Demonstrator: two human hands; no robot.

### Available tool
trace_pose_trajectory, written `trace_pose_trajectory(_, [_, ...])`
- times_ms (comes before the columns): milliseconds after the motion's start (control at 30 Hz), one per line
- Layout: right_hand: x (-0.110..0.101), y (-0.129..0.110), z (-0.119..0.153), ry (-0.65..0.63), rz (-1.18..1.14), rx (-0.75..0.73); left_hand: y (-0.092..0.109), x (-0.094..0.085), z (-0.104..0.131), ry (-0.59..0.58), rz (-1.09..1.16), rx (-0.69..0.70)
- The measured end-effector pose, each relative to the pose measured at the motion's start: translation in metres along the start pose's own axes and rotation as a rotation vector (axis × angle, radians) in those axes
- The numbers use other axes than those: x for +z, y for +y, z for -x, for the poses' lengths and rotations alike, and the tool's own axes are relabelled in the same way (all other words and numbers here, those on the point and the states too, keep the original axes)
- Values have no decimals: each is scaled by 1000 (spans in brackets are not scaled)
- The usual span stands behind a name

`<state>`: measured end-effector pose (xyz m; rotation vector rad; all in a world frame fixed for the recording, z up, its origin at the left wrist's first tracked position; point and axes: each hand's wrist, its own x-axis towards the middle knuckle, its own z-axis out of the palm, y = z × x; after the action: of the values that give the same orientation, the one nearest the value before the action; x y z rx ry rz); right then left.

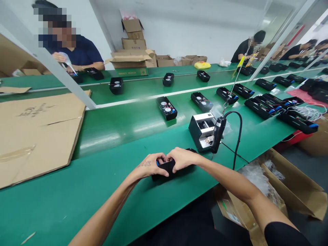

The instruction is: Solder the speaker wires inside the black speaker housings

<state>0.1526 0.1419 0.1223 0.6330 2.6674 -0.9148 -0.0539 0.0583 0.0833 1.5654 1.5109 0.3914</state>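
On the green bench in front of me lies a black speaker housing [167, 167], its long side toward me. My left hand [151, 165] is closed on its left part, thumb along the near wall and fingers reaching inside. Close beside it, my right hand [183, 159] grips the same housing, thumb on the near wall. A bit of blue shows by the left fingers; the rest of the inside is hidden by my hands. Beyond my right hand, a black electric screwdriver [218, 135] hangs upright on a wire in front of a silver-and-black screw feeder [202, 131].
Open speaker housings [167, 108] with round drivers stand along the conveyor [123, 119], and several more crowd the right. Flattened cardboard [38, 136] covers the left side. Cartons with plastic bags [266, 181] sit below the bench at right. Co-workers [77, 51] sit across the line.
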Motion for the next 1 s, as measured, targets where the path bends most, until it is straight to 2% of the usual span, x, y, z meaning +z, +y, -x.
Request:
trace_pose_trajectory(267, [18, -9, 7, 70, 73, 43, -2, 8, 4, -2, 87, -47])
trace_pose_trajectory(533, [31, -3, 7, 110, 89, 45, -7, 14, 5, 19, 153, -51])
trace_pose_trajectory(767, [35, -7, 5, 153, 190, 21, -9, 14, 3, 21, 191, -19])
trace_pose_trajectory(900, [35, -8, 6, 158, 162, 5, -9, 14, 3, 44, 164, 17])
trace_pose_trajectory(967, [37, -8, 18, 210, 140, -55, -10, 20, 9, 74, 129, 48])
trace_pose_trajectory(1000, [40, -7, 27, 293, 108, -110, -11, 26, 14, 94, 113, 60])
